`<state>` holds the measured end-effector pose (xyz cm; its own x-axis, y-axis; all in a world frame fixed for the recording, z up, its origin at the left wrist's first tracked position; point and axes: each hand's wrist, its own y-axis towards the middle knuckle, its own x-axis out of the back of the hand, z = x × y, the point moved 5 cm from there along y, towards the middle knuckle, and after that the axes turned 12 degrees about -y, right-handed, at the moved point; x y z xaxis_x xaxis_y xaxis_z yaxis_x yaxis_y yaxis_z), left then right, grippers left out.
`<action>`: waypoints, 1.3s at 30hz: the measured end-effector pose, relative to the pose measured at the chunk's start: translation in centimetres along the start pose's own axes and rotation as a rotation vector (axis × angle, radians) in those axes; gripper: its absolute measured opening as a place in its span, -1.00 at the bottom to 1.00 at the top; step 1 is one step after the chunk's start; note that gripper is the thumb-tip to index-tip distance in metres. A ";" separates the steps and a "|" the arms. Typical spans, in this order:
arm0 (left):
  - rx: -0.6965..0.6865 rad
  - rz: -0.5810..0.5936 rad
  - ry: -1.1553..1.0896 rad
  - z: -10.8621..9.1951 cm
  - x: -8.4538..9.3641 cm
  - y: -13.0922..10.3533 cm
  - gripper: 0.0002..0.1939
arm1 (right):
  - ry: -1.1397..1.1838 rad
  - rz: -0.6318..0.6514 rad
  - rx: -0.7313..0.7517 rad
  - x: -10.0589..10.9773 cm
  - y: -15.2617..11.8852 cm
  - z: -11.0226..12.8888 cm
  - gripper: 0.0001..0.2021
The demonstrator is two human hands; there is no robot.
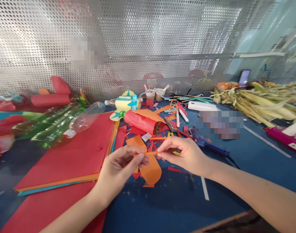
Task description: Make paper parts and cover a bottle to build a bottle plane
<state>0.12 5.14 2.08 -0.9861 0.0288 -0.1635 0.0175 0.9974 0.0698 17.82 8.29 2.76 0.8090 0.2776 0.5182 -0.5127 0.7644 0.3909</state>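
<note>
Between my two hands stretches a narrow orange paper strip [151, 153]. My left hand [123, 165] pinches its left end between thumb and fingers. The other end is pinched by the fingertips of my right hand [180, 152]. Below the strip lies an orange paper cutout with a rounded end [151, 170], and a second orange piece [137, 142] shows just behind my left fingers. Past my hands rests a plastic bottle wrapped in red paper [141, 122]. Scissors [170, 125] and a blue glue gun [208, 142] lie near my right hand.
A stack of red, orange and blue sheets [72, 161] spreads at left, under a clear bottle [86, 119] and beside green bottles [60, 124]. A yellow-wrapped bottle [125, 103], markers [183, 116] and paper scraps lie further back. Dried husks [254, 100] pile up before the perforated metal panel [143, 38].
</note>
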 end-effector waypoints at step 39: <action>-0.227 0.059 0.109 0.6 0.4 -0.2 -0.91 | -0.394 -0.101 0.295 0.1 -0.3 1.4 -0.90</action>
<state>-0.13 4.96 1.43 -0.9967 0.0667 -0.0463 0.0500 0.9536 0.2969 17.71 7.29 3.75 0.7177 -0.0735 0.6925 -0.5434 0.5629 0.6228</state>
